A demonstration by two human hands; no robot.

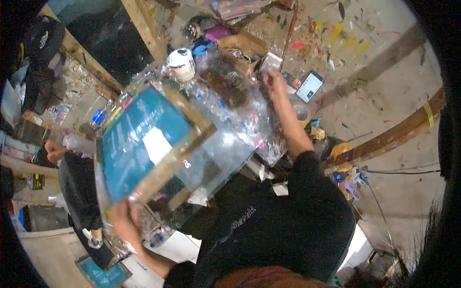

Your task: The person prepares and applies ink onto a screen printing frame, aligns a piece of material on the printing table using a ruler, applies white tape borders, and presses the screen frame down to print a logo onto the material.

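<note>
A wooden-framed printing screen [178, 137] with blue-green mesh lies tilted on the cluttered worktable, a torn white piece of paper [157, 145] on its mesh. At the screen's near left corner, my left hand [126, 220] is closed on the frame; motion blurs its fingers. My right hand [274, 80] reaches out to the table's far right, its fingers pinched together against a small pale box [272, 62]. Whatever sits between those fingertips is too blurred to make out. Below the raised side of the frame, a grey flat board [218, 153] shows.
Beyond the screen stands a white paint-smeared tub [182, 65]. A phone [309, 87] with a lit display and a tape roll [301, 113] lie near my right forearm. At the left is another person's hand [55, 151]. A curved wooden beam [384, 139] crosses the right side.
</note>
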